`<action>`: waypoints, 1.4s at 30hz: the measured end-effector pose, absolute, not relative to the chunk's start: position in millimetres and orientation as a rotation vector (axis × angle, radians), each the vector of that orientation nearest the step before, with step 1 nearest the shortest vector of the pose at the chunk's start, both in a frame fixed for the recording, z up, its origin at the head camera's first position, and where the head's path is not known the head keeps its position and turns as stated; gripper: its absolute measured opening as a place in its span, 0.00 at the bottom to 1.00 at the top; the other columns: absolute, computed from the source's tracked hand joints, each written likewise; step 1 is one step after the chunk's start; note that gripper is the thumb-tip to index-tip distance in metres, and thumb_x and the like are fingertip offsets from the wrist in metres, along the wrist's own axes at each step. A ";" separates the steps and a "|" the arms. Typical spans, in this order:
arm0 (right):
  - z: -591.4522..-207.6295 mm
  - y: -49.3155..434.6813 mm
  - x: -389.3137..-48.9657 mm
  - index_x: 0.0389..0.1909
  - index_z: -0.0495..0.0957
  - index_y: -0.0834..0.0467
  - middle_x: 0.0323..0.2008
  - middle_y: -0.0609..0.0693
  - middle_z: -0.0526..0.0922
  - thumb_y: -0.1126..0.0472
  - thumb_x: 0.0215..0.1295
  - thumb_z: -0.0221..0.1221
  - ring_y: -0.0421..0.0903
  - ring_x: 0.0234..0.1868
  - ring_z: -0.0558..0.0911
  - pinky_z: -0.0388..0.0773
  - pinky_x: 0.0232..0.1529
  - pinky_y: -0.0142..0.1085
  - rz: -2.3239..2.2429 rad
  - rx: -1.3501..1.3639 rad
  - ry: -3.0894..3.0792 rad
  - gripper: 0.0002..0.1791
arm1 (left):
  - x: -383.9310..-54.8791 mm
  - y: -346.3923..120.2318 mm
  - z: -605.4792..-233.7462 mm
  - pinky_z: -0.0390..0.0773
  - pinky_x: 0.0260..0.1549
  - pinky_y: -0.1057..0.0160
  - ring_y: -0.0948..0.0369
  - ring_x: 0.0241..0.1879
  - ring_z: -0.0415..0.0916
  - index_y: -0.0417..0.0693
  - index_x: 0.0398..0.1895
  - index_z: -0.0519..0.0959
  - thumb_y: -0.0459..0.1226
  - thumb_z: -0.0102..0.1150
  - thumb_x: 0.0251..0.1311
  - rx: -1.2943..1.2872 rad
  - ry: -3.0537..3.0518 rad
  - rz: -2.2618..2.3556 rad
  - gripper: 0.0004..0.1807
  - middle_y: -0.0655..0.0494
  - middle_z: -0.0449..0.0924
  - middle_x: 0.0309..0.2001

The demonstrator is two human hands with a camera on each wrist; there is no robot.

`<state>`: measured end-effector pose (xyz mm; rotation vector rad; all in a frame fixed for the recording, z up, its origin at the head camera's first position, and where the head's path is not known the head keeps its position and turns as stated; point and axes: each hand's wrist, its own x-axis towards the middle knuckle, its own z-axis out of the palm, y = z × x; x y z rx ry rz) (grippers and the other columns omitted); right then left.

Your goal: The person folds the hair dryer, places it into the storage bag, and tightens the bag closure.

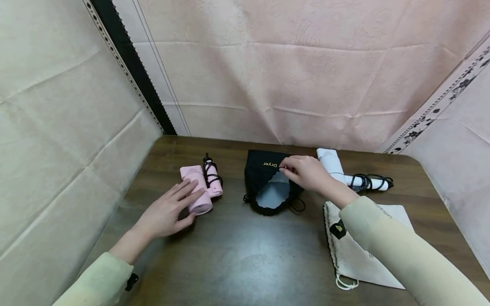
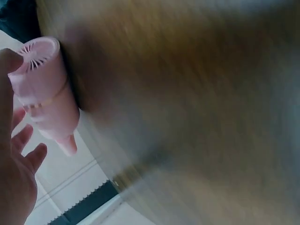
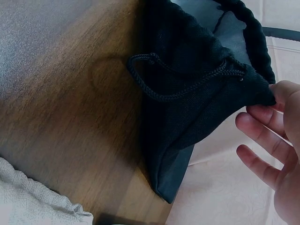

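My left hand (image 1: 167, 211) lies over a pink hair dryer (image 1: 201, 207) on the left of the table, its fingers spread and fairly straight across the barrel. In the left wrist view the thumb is at the slotted end of the dryer (image 2: 47, 91). The dryer's handle, wrapped in black cord (image 1: 212, 173), sits beside the barrel. With thumb and forefinger, my right hand (image 1: 304, 171) pinches the edge of a black drawstring pouch (image 1: 255, 172) marked "Dryer". The pouch's mouth faces me, showing a grey lining (image 1: 273, 193).
At the back right lies a white hair dryer (image 1: 330, 163) with black cord around its handle. A cream drawstring bag (image 1: 360, 259) rests flat under my right forearm. Pale cloth hangs along the back (image 1: 268, 85) and sides of the wooden table (image 1: 237, 263).
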<state>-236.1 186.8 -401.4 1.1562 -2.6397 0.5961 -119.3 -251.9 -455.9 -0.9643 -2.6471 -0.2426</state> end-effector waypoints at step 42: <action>-404.1 191.0 -232.0 0.45 0.88 0.56 0.38 0.50 0.89 0.62 0.75 0.65 0.43 0.32 0.82 0.82 0.36 0.43 0.656 1.143 -2.683 0.05 | -117.0 -175.2 -470.7 0.72 0.70 0.37 0.33 0.77 0.61 0.25 0.75 0.66 0.42 0.76 0.61 -0.338 -2.779 -0.097 0.46 0.25 0.62 0.77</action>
